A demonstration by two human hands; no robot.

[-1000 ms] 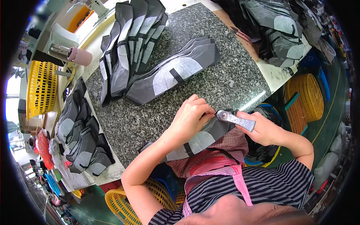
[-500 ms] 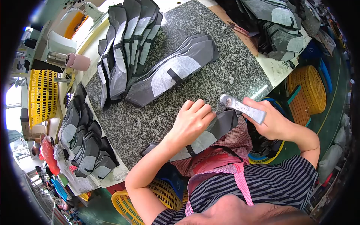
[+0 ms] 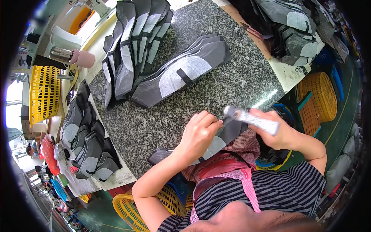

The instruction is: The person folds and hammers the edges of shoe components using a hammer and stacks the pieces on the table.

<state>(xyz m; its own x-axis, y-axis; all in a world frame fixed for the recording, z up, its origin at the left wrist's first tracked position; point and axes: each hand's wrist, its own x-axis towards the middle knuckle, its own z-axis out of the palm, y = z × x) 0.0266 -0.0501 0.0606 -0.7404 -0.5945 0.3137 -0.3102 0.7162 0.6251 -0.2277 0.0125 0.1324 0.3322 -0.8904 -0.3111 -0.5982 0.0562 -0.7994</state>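
Note:
My right hand [image 3: 275, 130] is closed around a metal hammer [image 3: 253, 120], its head with a rounded face and a flared end; the handle is hidden in the hand. The head is slightly blurred, above the right end of a dark grey flat cut piece [image 3: 233, 131]. My left hand [image 3: 201, 131] is closed, fingertips pinched at that piece's upper edge. The piece has a pale grey patch and a black strip, and lies along the near edge of the speckled stone slab [image 3: 247, 77], partly covered by my left arm.
Similar pieces lie stacked on the slab [image 3: 185, 73], fanned at its far left [image 3: 133, 46], and piled at the left [image 3: 91, 150] and far right [image 3: 295, 38]. A pink-capped bottle [image 3: 82, 58] lies left. Yellow baskets [image 3: 44, 94] stand around the table.
The hammer has tilted and shifted slightly in my right hand's grip. My left hand has stayed on the piece's edge, with its fingertips drawn closer together. The whole view has shifted a little.

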